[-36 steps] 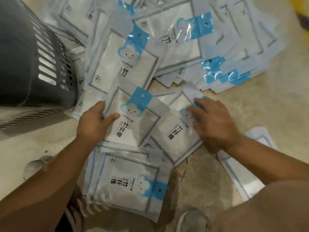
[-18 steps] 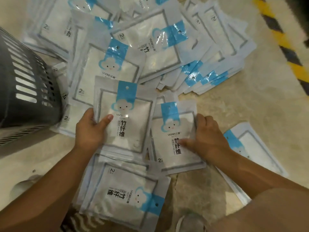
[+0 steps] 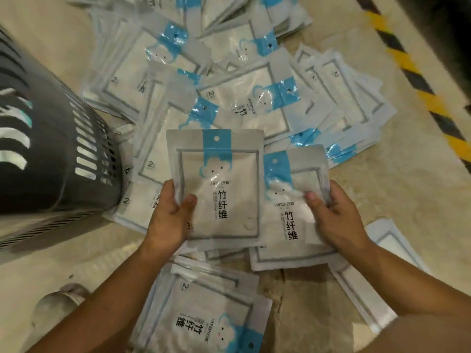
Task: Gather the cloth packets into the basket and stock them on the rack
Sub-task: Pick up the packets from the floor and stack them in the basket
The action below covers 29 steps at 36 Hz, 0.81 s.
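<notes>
Gathering under way

One packet (image 3: 216,184) is gripped by the left hand (image 3: 165,220); a second packet (image 3: 288,212) is pinched by the right hand (image 3: 336,222); the basket (image 3: 51,161) is set left of the left hand; both should next be dropped into it.

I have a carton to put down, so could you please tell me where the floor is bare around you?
Bare floor lies between the packet pile and the striped tape, and below the basket beside the left forearm. Between basket and fanned packets it is crowded; left hand grips one packet, right hand another packet.
</notes>
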Available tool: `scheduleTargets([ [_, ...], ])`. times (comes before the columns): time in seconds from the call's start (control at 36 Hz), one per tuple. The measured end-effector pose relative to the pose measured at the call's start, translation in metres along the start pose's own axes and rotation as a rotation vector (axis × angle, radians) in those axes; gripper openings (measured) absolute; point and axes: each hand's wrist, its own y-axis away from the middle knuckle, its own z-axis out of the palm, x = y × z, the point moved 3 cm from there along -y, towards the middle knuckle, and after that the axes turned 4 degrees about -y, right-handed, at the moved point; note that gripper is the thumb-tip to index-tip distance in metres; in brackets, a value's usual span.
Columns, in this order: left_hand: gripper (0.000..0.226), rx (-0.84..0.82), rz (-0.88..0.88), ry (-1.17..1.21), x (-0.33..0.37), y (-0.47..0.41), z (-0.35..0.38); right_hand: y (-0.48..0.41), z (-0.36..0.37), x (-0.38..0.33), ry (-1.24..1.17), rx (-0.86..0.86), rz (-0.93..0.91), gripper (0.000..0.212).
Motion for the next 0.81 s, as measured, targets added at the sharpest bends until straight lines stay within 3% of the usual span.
scheduleTargets([
  [0.08,0.018,0.063,0.07,0.006,0.037,-0.002,0.001,-0.018,-0.011,-0.041,-0.109,0.071,-0.075,0.018],
  [0.19,0.046,0.126,0.251,-0.027,0.104,-0.007,-0.006,-0.042,-0.03,-0.109,-0.225,0.138,-0.159,0.009],
  [0.31,0.026,0.2,0.407,-0.055,0.174,-0.012,-0.014,-0.059,-0.044,-0.184,-0.288,0.157,-0.254,0.016],
  [0.47,0.025,0.272,0.508,-0.047,0.275,-0.009,-0.046,-0.078,-0.049,-0.289,-0.396,0.179,-0.368,0.012],
  [0.67,0.011,0.431,0.633,-0.157,0.358,0.002,-0.135,-0.084,-0.019,-0.4,-0.47,0.08,-0.471,0.016],
  [0.81,0.016,0.544,0.637,-0.196,0.375,0.014,-0.219,-0.082,0.033,-0.455,-0.485,-0.022,-0.527,0.017],
])
